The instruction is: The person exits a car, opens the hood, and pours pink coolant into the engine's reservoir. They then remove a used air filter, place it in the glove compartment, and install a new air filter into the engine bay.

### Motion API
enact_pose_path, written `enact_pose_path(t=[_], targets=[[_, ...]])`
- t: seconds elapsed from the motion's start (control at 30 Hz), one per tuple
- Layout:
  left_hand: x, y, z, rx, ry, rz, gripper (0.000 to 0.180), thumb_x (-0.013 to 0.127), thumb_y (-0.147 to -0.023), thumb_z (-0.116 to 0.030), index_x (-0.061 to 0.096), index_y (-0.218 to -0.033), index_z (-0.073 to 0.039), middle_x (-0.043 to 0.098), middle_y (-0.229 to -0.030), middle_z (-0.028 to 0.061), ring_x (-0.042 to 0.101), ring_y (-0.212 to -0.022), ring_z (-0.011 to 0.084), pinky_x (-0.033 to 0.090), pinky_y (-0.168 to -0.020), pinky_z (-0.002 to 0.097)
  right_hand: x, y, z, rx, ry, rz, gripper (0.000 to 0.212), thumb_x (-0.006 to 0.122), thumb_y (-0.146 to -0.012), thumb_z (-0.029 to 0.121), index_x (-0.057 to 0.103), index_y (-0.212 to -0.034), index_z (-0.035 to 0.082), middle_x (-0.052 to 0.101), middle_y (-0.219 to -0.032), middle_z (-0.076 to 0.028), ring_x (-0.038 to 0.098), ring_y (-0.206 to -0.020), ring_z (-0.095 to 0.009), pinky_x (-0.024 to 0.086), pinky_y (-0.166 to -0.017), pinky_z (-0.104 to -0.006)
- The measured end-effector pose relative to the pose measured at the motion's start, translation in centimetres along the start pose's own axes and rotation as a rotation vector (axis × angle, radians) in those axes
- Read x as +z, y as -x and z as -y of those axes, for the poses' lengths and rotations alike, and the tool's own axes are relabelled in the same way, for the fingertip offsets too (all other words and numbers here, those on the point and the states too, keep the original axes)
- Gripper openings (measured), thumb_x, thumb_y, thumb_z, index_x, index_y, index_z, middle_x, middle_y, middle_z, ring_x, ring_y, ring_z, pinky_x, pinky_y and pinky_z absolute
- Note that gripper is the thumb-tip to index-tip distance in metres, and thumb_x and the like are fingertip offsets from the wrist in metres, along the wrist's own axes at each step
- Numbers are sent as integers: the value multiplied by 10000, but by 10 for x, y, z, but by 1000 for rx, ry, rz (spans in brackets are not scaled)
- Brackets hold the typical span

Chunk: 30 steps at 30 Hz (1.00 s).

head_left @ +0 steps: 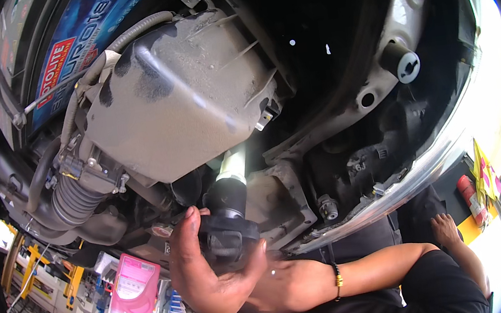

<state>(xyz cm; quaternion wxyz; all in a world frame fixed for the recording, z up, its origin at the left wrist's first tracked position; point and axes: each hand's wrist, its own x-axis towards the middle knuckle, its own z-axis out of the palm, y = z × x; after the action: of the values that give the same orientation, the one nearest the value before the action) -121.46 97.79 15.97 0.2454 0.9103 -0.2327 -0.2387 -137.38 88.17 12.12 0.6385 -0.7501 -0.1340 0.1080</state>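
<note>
My left hand (pixel 215 276), with a silver chain bracelet at its wrist, grips a thick black cylindrical tool (pixel 230 234) between thumb and fingers. The tool's far end (pixel 232 163) is brightly lit and points in under a dusty grey plastic housing (pixel 168 98); its exact kind does not show. Close beside the left wrist is my right hand (pixel 285 287), blurred, a beaded bracelet on its arm. Its fingers are hidden, so I cannot tell what they hold.
A ribbed black hose (pixel 77 199) and a battery (pixel 78 49) lie left. At the right run a metal bracket (pixel 374 91) and a headlight (pixel 465 124). A pink container (pixel 135 283) stands lower left. Apparently another person's hand (pixel 445 229) rests at the right.
</note>
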Motion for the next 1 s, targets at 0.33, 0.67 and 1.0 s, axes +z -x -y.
enact_pose_path(t=[0.33,0.67,1.0], targets=[[16,-17,11,28,300,52,973,852,-663,-150,302,-1450,8,533,-1251,215,547,-1138,306,439,-1027,426,-28,20,-38,-81,5,-299,245,696,-725,195,694,-933,65,674,-972,-53,683,-784,-180,548,-643,-248],[12,-22,8,-32,159,39,953,827,-682,-306,336,-1408,68,527,-1170,174,546,-1055,265,464,-928,378,-24,23,-41,-121,73,-301,236,676,-736,229,689,-925,89,668,-911,-26,676,-757,-137,539,-642,-234],[22,-21,5,-98,79,-109,907,751,-765,-436,349,-1391,82,553,-1086,159,567,-971,244,483,-852,353,-34,11,-31,0,27,-534,343,681,-716,253,705,-999,59,649,-950,-59,668,-776,-165,536,-653,-228]])
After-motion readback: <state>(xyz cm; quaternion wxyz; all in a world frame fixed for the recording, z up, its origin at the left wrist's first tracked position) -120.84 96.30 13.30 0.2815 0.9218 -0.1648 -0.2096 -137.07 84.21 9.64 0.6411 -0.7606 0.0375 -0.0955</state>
